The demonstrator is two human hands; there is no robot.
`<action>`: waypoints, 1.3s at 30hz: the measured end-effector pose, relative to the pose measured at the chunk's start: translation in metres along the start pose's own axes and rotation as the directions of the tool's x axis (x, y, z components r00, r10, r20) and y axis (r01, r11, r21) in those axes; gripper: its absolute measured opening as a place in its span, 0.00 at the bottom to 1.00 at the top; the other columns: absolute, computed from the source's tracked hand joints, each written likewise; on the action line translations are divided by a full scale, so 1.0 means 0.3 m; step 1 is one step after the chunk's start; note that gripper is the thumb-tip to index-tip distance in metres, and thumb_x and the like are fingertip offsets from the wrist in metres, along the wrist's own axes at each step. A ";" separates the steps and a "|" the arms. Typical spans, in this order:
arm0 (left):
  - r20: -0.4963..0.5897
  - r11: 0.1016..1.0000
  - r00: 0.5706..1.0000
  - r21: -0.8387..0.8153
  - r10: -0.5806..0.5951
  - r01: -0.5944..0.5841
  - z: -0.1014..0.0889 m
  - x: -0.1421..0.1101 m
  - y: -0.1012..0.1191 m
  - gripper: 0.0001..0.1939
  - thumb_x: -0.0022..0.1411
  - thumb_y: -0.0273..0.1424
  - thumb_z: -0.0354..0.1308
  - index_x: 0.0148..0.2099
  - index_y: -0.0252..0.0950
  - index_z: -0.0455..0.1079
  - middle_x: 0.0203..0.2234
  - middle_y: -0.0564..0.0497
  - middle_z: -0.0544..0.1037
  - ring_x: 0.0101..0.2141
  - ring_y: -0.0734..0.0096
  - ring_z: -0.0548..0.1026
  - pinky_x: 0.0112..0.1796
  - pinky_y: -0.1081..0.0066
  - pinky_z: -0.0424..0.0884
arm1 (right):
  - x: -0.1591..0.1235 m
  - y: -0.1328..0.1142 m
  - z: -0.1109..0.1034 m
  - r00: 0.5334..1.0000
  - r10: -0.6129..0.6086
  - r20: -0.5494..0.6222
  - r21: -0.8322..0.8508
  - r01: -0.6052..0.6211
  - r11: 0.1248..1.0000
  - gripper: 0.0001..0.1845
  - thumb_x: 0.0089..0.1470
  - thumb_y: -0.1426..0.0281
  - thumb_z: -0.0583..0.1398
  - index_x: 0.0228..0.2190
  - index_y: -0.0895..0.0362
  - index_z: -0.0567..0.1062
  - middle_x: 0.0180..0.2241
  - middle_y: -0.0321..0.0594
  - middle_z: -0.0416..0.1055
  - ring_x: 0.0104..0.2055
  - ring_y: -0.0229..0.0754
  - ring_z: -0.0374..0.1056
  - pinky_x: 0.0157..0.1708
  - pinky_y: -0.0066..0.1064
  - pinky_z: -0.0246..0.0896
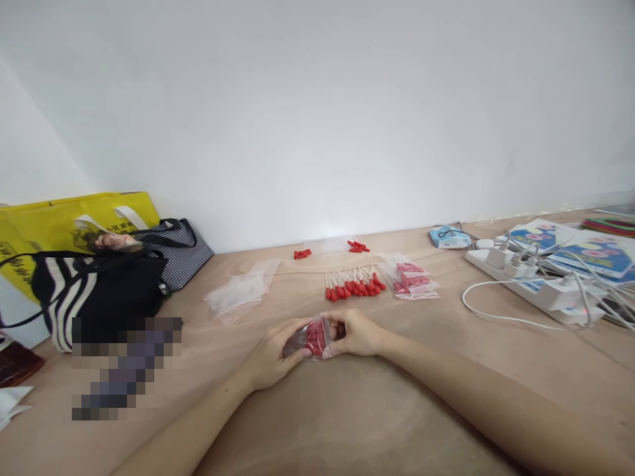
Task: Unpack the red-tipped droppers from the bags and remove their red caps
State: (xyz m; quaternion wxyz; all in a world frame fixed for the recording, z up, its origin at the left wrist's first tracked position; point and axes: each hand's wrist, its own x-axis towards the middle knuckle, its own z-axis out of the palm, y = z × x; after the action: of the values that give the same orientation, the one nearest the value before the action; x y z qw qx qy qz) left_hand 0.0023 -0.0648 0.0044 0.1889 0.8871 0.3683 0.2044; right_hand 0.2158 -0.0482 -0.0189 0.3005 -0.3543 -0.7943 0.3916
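Observation:
Between my two hands is a small clear zip bag (315,336) with several red pieces inside. My left hand (278,350) is closed on the bag's left end, thumb along its near side. At the other end, my right hand (356,332) pinches the bag's edge. Beyond them lies a row of white sticks with red tips (354,287). To its right are filled clear bags (413,281) of red pieces. A loose pile of flat clear bags (241,291) is left of the row. Small red pieces (302,254) lie farther back, near the wall.
A white power strip (530,284) with chargers and cables is at the right, beside blue printed sheets (590,254). A blue face mask (449,237) lies near the wall. Black (104,297), striped (181,254) and yellow (119,208) bags stand at the left, by a blurred-out object (126,370).

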 end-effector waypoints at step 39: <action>-0.038 0.997 0.996 -0.034 -0.074 0.073 -0.002 0.005 -0.030 0.19 0.56 0.34 0.53 0.51 0.40 0.60 0.44 0.51 0.71 0.44 0.69 0.69 0.45 0.68 0.64 | -0.001 -0.061 0.036 0.997 -0.059 -0.057 -0.086 0.054 0.995 0.13 0.45 0.73 0.57 0.37 0.59 0.69 0.26 0.34 0.68 0.25 0.32 0.59 0.25 0.23 0.54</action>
State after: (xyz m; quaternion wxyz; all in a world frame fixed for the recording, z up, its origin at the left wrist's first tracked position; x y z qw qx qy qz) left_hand -0.0023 -0.0577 0.0008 0.2036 0.8654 0.4010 0.2208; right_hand 0.2018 -0.0610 -0.0092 0.3198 -0.3554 -0.8105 0.3385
